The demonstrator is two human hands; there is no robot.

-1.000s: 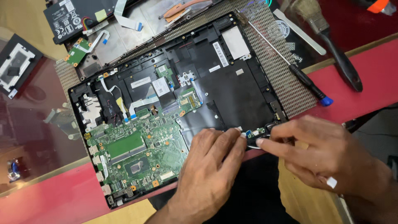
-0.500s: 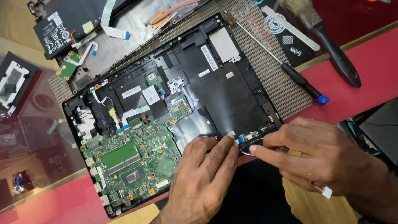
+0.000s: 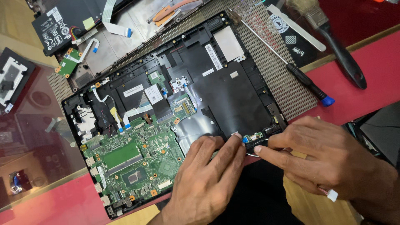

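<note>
A small green daughterboard (image 3: 253, 136) at the near right corner of the opened laptop base (image 3: 233, 89) is pressed by the left hand (image 3: 208, 179), fingers flat. A thin cable beside that board is pinched by the right hand (image 3: 325, 156).

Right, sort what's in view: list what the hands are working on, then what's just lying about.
In hand:
laptop base
small board
left hand
right hand

Lying about:
screwdriver
brush
battery
green card
metal spudger
</note>
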